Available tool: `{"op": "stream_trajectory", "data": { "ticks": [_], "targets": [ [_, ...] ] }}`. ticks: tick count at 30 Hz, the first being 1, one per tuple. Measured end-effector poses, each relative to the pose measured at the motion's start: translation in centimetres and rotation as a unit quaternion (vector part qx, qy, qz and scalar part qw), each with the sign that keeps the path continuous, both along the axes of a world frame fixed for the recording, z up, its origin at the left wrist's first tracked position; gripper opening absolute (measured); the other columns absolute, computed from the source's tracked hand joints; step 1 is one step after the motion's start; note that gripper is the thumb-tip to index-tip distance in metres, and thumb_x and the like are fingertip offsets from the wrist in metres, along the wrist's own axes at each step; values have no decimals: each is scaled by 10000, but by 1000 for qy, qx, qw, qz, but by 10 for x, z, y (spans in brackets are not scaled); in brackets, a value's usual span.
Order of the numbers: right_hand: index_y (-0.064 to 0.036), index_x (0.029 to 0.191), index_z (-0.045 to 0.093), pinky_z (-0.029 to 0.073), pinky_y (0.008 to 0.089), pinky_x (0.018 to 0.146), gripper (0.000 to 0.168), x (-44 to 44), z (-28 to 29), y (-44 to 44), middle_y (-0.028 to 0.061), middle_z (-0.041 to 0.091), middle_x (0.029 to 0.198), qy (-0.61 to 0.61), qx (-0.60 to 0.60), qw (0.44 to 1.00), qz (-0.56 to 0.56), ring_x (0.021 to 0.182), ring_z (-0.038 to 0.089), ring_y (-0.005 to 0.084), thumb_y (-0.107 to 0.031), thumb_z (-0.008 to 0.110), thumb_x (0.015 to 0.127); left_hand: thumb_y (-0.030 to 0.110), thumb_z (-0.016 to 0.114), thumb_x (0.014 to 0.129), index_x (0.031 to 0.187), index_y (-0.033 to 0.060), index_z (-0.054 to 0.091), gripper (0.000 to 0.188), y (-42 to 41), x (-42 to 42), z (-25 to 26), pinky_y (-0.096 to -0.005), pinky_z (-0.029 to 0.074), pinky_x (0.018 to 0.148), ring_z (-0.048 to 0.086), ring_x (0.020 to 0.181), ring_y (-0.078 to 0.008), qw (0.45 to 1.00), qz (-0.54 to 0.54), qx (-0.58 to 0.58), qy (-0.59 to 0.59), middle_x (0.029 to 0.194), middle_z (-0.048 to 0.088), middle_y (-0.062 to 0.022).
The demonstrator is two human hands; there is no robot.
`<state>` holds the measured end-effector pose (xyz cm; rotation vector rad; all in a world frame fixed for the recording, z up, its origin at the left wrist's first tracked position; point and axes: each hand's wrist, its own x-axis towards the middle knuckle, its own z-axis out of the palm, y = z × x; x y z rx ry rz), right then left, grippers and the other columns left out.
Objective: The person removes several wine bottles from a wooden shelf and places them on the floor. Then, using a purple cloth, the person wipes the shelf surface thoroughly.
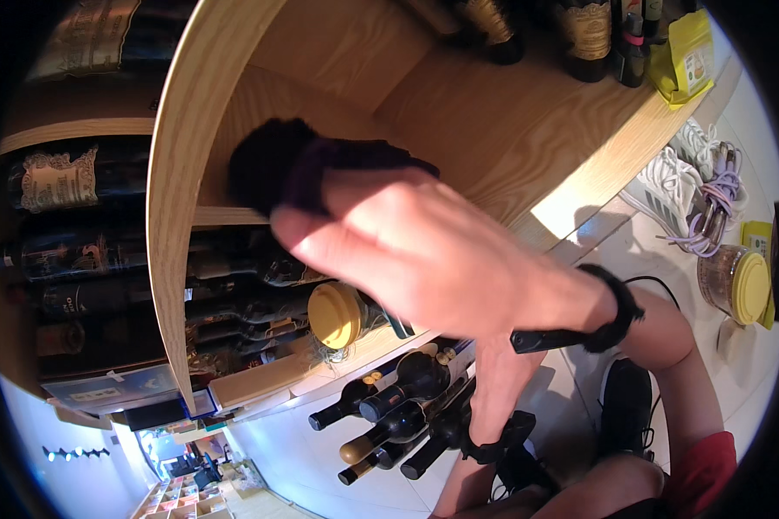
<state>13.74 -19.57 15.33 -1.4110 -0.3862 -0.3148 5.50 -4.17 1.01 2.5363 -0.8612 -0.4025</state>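
Note:
My right hand [422, 253] reaches into a light wooden shelf compartment [493, 123], its back towards me and slightly blurred. Its thumb and fingers grip a dark, fuzzy cloth [279, 162] against the compartment's inner surface. Below it, my left hand [506, 373] is partly covered by the right hand and wrist. Its fingers are hidden, so I cannot tell whether it holds anything. Several dark glass bottles [402, 422] lie beside the left hand, necks pointing away from it. Both wrists wear black bands with a small dark device.
More bottles [587, 42] and a yellow pouch [685, 61] stand on the shelf's far part. A jar with a yellow lid [334, 314] sits in the lower compartment. White sneakers [662, 188], a lilac cord [720, 194] and another yellow-lidded jar [733, 285] rest on the tiled floor.

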Motion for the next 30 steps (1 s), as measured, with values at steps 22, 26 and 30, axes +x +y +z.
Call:
{"op": "stream_trajectory", "data": {
  "ticks": [22,26,30],
  "targets": [
    [-25,1434,611,497,459,1066,473,257,-9,-28,215,695,1326,-93,-85,983,-134,1240,661,334,-350,404,1160,259,751,999,1609,-67,347,801,-9,4,3,-587,413,1199,438,1473,-514,1000,-6,4,-1,1546,484,-365],
    [-14,1435,611,487,461,1081,484,259,7,-25,218,684,1347,-87,-123,977,-150,1253,651,343,-352,399,1161,251,734,1010,1605,-71,359,773,-10,1,1,-592,391,1213,416,1488,-517,1000,-6,7,-10,1549,482,-364],
    [-4,1435,610,476,463,1096,496,260,10,-11,222,673,1368,-91,-133,976,-147,1267,641,352,-355,393,1161,288,710,1026,1607,-73,360,768,-6,5,5,-592,384,1218,398,1503,-519,1000,13,22,-6,1565,470,-359]
  ]
}}
